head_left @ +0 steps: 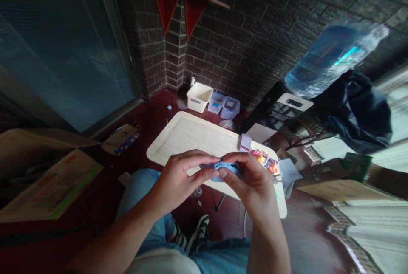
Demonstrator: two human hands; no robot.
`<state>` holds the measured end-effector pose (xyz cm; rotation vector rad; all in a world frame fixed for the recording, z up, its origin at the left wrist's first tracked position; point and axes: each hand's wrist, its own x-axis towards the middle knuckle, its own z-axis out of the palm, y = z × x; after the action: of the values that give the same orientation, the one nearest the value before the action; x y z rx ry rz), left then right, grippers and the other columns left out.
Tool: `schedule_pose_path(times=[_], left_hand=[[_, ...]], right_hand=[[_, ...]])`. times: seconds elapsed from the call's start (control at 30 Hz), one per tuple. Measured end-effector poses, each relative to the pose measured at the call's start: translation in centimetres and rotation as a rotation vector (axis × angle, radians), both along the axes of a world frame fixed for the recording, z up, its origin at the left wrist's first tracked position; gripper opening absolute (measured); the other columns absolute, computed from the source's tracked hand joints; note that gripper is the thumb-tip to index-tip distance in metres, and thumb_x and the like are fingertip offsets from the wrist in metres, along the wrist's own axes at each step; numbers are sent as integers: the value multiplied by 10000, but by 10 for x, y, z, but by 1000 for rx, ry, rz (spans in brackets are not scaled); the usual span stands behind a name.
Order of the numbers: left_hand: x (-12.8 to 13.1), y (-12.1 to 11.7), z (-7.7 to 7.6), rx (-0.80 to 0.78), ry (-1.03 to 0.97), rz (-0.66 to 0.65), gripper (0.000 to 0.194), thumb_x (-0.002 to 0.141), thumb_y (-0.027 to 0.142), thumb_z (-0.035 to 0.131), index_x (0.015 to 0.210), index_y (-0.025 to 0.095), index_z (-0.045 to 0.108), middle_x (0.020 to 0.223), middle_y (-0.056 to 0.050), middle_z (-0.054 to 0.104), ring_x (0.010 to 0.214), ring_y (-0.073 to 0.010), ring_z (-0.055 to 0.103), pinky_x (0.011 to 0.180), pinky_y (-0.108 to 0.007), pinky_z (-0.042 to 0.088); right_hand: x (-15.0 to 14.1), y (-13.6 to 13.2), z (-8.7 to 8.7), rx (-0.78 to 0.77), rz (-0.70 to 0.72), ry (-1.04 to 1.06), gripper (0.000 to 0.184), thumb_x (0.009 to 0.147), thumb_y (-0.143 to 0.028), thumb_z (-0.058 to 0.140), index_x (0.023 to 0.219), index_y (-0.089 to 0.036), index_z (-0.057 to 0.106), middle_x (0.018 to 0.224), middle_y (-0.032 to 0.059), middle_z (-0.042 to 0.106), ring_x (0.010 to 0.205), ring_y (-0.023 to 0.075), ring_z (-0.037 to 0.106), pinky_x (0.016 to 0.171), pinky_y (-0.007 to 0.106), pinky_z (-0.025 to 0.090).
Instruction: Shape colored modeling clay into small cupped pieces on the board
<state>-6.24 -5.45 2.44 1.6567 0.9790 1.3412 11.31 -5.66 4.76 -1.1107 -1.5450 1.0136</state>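
Both my hands meet in front of me, above the near edge of the cream table [204, 128]. Between them is a small light-blue piece [227, 166], soft-looking and folded; its exact kind does not show. My left hand [188, 168] pinches its left side between thumb and fingers. On the other side, my right hand [250, 176] grips it with the thumb in front and fingers behind. The fingers hide much of the piece. Just beyond my right hand lies a heap of colourful small items [266, 159], with a small white-and-purple box [245, 142] beside it.
A white bin [199, 97] and two clear plastic boxes [223, 106] stand by the brick wall. To the right, a wrapped water bottle [334, 59] sits on a dark dispenser. Cardboard boxes [51, 185] and a paper bag [121, 139] are on the left floor.
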Motion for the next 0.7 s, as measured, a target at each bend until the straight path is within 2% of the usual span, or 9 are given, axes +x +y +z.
schedule_pose_path(times=[0.23, 0.37, 0.43, 0.57, 0.7], left_hand=[[0, 2, -1, -26, 3, -8, 151, 863, 260, 671, 963, 222, 778, 969, -47, 768, 881, -162, 706, 775, -241, 564], [2, 6, -10, -122, -140, 0, 178, 844, 290, 693, 986, 219, 773, 1025, -60, 765, 943, -190, 710, 845, -284, 568], [3, 7, -14, -179, -222, -7, 192, 834, 299, 704, 996, 218, 769, 1039, -62, 764, 968, -199, 710, 865, -297, 567], [4, 5, -14, -266, -288, -52, 209, 819, 308, 721, 994, 200, 760, 1020, -64, 768, 969, -196, 712, 853, -282, 568], [1, 6, -8, -304, -253, -103, 265, 786, 311, 752, 1020, 187, 745, 1031, -66, 763, 964, -188, 711, 843, -264, 568]], right_hand=[[-4, 2, -8, -24, -13, 26, 110, 802, -272, 748, 866, -226, 670, 793, -5, 667, 706, 134, 596, 621, 253, 489], [0, 2, -14, 10, -41, 68, 217, 816, -299, 737, 995, -259, 621, 1000, 21, 667, 886, 168, 627, 735, 288, 524], [6, 2, -17, 28, -39, 80, 201, 817, -291, 738, 963, -265, 603, 1047, 17, 651, 948, 170, 619, 795, 301, 520], [16, 1, -19, 21, -18, 37, 155, 818, -298, 740, 888, -237, 616, 963, 22, 651, 892, 171, 619, 802, 323, 523], [18, 1, -19, 17, -29, -6, 160, 813, -311, 746, 897, -222, 643, 939, 42, 673, 867, 184, 635, 790, 336, 538]])
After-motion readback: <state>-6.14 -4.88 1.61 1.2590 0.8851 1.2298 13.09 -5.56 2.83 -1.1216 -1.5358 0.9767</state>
